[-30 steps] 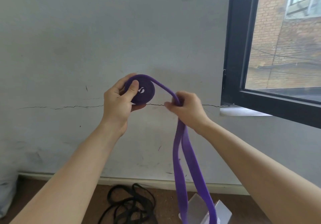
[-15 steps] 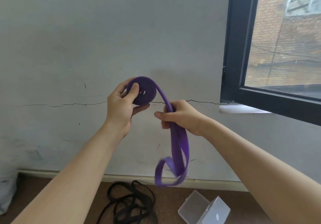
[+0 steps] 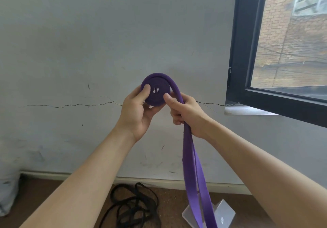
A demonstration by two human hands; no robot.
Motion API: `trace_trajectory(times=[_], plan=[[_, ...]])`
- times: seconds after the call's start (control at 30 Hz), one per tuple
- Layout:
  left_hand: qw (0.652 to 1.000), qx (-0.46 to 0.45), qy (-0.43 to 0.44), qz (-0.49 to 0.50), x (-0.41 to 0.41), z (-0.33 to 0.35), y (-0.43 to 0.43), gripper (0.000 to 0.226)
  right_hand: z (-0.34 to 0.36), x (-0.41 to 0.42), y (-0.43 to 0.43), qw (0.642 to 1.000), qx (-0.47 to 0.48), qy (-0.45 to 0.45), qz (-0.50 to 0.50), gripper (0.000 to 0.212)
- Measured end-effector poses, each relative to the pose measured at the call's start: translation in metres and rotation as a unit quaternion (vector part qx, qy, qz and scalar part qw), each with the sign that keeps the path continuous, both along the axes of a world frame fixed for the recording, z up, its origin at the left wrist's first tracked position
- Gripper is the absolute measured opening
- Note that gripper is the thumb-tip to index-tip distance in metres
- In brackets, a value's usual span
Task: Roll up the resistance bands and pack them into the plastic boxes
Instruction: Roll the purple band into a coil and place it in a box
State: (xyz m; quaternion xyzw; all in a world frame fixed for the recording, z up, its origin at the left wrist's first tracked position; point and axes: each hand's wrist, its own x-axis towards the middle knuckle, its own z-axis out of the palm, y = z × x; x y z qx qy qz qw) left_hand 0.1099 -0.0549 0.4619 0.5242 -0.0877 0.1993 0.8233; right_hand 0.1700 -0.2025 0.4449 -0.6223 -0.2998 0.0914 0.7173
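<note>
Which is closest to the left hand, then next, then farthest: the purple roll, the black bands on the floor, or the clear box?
1. Rolled purple rubber band: held in the left hand.
2. Tangled black rubber bands: floor, straight below.
3. Clear plastic box: floor, off right.

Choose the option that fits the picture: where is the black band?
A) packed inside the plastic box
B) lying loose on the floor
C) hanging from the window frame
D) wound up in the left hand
B: the black band lies in a loose tangle on the floor, while the left hand and right hand hold only the purple band.
</note>
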Motion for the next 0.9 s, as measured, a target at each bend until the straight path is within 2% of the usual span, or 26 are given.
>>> trace_trajectory(times=[0.17,0.27,0.3,0.4,0.47,0.6,0.67,0.73,0.8,0.9], plan=[[0.999,0.035,-0.003,0.038,0.004,-0.006,-0.004,0.023,-0.001,-0.005,0.003,1.0,0.002,-0.001,0.008,0.021],[1.0,0.013,0.023,0.003,0.002,-0.006,-0.006,0.021,0.001,-0.002,-0.001,1.0,0.011,0.008,0.018,0.028],[0.999,0.031,0.035,0.004,0.0,-0.005,-0.005,0.02,0.001,0.0,-0.003,1.0,0.008,0.005,0.016,0.029],[0.979,0.18,0.059,0.081,-0.003,0.001,0.008,0.016,0.002,0.009,-0.011,0.998,-0.04,-0.045,0.005,0.02],[0.955,0.274,0.041,0.11,-0.005,0.006,0.017,0.026,0.004,0.01,-0.015,0.993,-0.09,-0.082,0.006,0.015],[0.92,0.374,0.011,0.115,-0.009,0.012,0.025,0.03,0.012,0.01,-0.022,0.979,-0.161,-0.119,0.026,0.011],[0.918,0.382,0.026,0.102,-0.011,0.013,0.028,0.035,0.015,0.011,-0.024,0.973,-0.185,-0.124,0.053,0.011],[0.931,0.354,0.045,0.078,-0.011,0.012,0.031,0.036,0.015,0.013,-0.025,0.971,-0.195,-0.125,0.066,0.015],[0.945,0.316,0.058,0.062,-0.011,0.01,0.03,0.036,0.015,0.013,-0.024,0.973,-0.186,-0.125,0.049,0.015],[0.963,0.254,0.081,0.047,-0.009,0.006,0.025,0.037,0.01,0.016,-0.022,0.982,-0.15,-0.116,-0.004,0.027]])
